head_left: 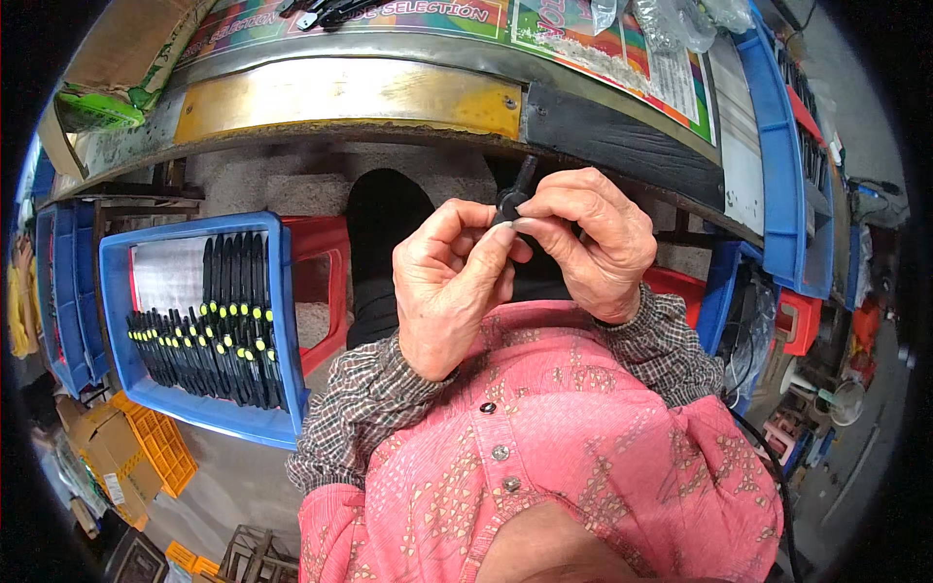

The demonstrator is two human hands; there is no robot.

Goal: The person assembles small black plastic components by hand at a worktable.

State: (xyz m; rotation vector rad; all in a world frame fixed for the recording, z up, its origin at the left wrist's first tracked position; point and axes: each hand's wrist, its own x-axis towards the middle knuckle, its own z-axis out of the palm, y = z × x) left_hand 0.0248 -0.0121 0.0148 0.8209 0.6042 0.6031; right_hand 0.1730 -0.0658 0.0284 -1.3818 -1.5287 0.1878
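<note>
Both hands are raised in front of my chest, close to the bench edge, with their fingertips meeting around a slim black piece (525,175). Its narrow end points up and away from me; the fingers hide its lower part, and I cannot make out its exact kind. My left hand (452,282) is closed, pinching the piece from below with thumb and fingers. My right hand (593,238) also pinches it, thumb and forefinger together at its wider part. To the left, a blue tray (282,321) holds several rows of slim black pieces (233,277) with yellow-green round dots.
The bench (350,97) curves across the far side, with a cardboard box (121,49) at its left and clear plastic bags (675,24) at its right. More black pieces (326,12) lie on it. Another blue tray (782,185) stands at right. A red stool (316,257) is beside me.
</note>
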